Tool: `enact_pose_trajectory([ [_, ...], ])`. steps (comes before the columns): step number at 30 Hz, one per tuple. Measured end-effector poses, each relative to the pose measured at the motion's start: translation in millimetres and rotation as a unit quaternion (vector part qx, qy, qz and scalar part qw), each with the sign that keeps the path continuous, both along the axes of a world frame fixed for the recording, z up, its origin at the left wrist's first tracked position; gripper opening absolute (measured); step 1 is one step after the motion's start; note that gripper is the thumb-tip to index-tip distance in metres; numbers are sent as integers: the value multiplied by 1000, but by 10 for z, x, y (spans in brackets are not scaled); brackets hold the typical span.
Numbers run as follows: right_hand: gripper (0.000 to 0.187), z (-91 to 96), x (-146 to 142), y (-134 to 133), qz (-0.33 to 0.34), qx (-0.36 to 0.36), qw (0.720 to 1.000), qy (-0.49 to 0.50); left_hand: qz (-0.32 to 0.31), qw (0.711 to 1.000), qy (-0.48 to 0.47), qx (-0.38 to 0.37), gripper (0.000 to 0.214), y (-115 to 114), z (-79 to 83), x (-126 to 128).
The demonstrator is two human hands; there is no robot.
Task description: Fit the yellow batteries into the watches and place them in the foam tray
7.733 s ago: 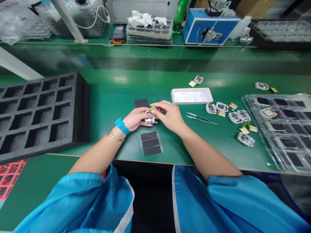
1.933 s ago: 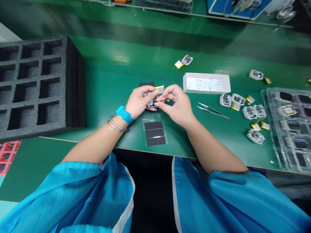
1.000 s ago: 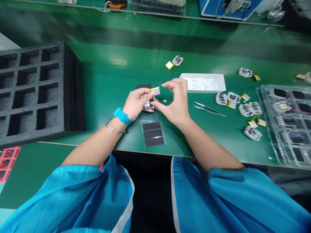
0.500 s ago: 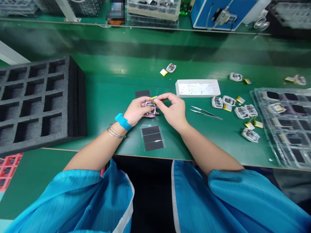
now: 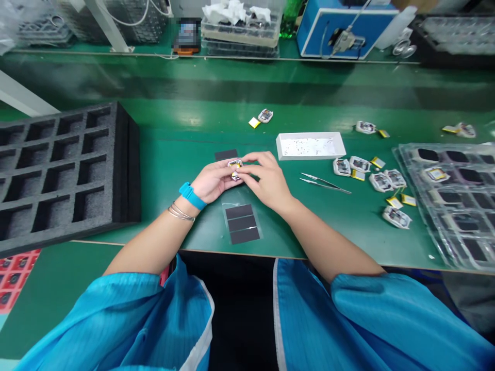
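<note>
A small white watch case [image 5: 234, 163] with electronics inside rests in the fingers of my left hand [image 5: 213, 180], which is closed around its side. A silver battery with yellow edges [image 5: 234, 174] now lies over the open case. My right hand [image 5: 266, 183] has its thumb and fingers closed at the battery's right edge, and these fingertips partly cover both parts. Below the hands is a clear sheet with black adhesive strips [image 5: 243, 223]. Another black strip piece [image 5: 226, 154] lies just behind my left hand.
Tweezers [image 5: 325, 183] and a shallow white box [image 5: 311, 146] lie to the right. Beyond are several open watch cases with batteries [image 5: 382, 181] and stacked clear trays [image 5: 444, 196]. Black foam trays [image 5: 69, 175] stand at left. A shelf edge [image 5: 240, 58] runs along the back.
My right hand has brought the battery from above the case down onto it. My left hand has turned, showing more of its palm. The whole view has shifted slightly.
</note>
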State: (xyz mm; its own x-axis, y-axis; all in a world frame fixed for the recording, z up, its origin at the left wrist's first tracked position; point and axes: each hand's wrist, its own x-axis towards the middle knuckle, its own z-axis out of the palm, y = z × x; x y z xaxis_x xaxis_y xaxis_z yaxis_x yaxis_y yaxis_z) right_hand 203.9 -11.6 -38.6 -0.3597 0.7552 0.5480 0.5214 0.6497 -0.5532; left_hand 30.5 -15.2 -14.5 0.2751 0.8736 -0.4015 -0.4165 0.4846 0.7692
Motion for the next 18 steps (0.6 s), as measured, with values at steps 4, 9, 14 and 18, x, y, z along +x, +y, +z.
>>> enact_pose_trajectory([
  [4, 41, -57, 31, 58, 54, -176, 971, 152, -25, 997, 24, 73, 43, -18, -29, -32],
  [9, 57, -77, -18, 45, 139, -314, 910, 231, -36, 993, 31, 105, 50, -35, -103, -14],
  [14, 60, -15, -59, 7, 129, -301, 909, 259, 13, 991, 38, 126, 46, -65, -29, 28],
  [18, 54, 170, 48, 437, 146, -285, 931, 177, 32, 991, -20, 127, 38, -289, 235, -226],
])
